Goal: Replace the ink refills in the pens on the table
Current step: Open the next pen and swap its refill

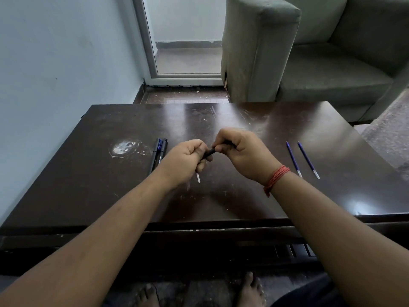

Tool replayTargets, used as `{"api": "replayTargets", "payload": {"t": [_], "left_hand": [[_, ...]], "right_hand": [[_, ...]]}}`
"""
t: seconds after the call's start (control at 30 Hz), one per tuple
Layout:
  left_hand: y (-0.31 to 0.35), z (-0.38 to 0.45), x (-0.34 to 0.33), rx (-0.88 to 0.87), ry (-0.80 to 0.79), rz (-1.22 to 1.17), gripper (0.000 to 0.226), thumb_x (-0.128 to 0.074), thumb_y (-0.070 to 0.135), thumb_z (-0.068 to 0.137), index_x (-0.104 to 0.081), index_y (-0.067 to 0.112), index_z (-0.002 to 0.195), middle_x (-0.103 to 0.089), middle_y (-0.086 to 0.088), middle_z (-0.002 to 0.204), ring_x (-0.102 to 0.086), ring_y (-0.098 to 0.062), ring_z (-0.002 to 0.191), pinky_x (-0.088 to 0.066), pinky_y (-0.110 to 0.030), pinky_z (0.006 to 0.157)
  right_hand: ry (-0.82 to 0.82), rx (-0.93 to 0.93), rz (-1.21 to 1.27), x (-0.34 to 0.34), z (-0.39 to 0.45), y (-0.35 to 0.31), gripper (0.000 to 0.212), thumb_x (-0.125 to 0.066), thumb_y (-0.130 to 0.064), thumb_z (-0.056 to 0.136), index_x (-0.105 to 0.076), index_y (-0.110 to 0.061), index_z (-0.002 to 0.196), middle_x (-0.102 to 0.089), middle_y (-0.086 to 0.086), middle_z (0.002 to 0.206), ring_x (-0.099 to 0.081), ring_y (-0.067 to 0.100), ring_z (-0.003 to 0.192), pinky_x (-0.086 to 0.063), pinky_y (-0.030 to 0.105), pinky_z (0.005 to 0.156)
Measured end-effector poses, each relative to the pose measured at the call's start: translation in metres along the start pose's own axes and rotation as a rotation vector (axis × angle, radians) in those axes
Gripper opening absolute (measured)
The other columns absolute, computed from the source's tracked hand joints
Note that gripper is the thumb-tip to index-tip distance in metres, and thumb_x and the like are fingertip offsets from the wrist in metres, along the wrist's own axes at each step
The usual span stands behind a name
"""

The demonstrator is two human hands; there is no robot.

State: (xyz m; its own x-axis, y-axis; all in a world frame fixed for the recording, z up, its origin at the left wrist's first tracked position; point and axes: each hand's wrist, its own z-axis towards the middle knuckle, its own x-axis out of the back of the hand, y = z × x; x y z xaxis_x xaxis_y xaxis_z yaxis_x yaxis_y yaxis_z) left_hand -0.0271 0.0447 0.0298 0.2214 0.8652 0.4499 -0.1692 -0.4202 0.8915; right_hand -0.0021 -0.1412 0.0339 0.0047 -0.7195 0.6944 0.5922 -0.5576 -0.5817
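Observation:
Both hands hold one black pen (209,153) above the middle of the dark table (243,196). My left hand (184,161) grips the pen's lower part, and the clear end of a refill (198,177) sticks out below its fingers. My right hand (240,151) grips the pen's upper part. Two black pens (158,155) lie side by side just left of my left hand. Two blue refills (302,159) lie side by side on the table to the right of my right wrist.
A white scuffed patch (124,148) marks the table at the left. A grey sofa (309,52) stands behind the table's far right edge, with a glass door (186,41) beside it. My bare feet (199,293) show under the table's near edge.

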Motion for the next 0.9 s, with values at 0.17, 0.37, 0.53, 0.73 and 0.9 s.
{"api": "replayTargets", "payload": {"t": [0.17,0.37,0.53,0.73,0.9], "left_hand": [[-0.010,-0.002,0.001,-0.061,0.042,0.288,0.022,-0.045,0.023,0.103,-0.055,0.013,0.086,-0.061,-0.003,0.066,-0.055,-0.022,0.059,-0.048,-0.038,0.063],[-0.019,-0.003,-0.003,-0.145,0.044,0.532,0.019,-0.039,0.032,0.103,-0.050,0.020,0.092,-0.062,-0.004,0.071,-0.056,-0.028,0.063,-0.050,-0.048,0.061],[-0.020,-0.003,-0.006,-0.100,0.050,0.438,0.020,-0.041,0.032,0.102,-0.052,0.021,0.090,-0.063,-0.006,0.069,-0.057,-0.030,0.062,-0.050,-0.048,0.061],[-0.018,-0.003,-0.011,-0.110,0.022,0.448,0.026,-0.034,0.042,0.095,-0.049,0.023,0.087,-0.061,-0.004,0.067,-0.057,-0.030,0.062,-0.050,-0.050,0.062],[-0.020,-0.003,-0.013,-0.124,0.015,0.456,0.021,-0.039,0.033,0.101,-0.049,0.021,0.087,-0.060,-0.004,0.067,-0.056,-0.029,0.061,-0.049,-0.052,0.062]], "right_hand": [[-0.130,-0.140,0.130,0.005,-0.006,-0.003,0.019,-0.073,-0.017,0.086,-0.064,-0.017,0.102,-0.059,-0.007,0.095,-0.060,0.005,0.086,-0.050,0.015,0.076],[-0.148,-0.474,0.224,0.005,-0.014,0.004,0.026,-0.050,-0.026,0.101,-0.061,-0.006,0.089,-0.066,0.007,0.067,-0.059,0.014,0.050,-0.050,0.030,0.048],[-0.167,-0.403,0.484,0.010,-0.016,0.013,0.014,-0.062,0.007,0.089,-0.063,-0.006,0.094,-0.066,0.011,0.083,-0.066,0.019,0.076,-0.058,0.030,0.073],[-0.138,-0.527,0.505,0.007,-0.015,0.009,0.022,-0.058,-0.023,0.098,-0.061,-0.002,0.100,-0.066,0.011,0.080,-0.067,0.024,0.064,-0.057,0.035,0.059],[-0.191,-0.485,0.491,0.007,-0.016,0.011,0.010,-0.057,-0.009,0.097,-0.064,-0.008,0.089,-0.065,0.009,0.072,-0.064,0.019,0.062,-0.055,0.032,0.059]]}}
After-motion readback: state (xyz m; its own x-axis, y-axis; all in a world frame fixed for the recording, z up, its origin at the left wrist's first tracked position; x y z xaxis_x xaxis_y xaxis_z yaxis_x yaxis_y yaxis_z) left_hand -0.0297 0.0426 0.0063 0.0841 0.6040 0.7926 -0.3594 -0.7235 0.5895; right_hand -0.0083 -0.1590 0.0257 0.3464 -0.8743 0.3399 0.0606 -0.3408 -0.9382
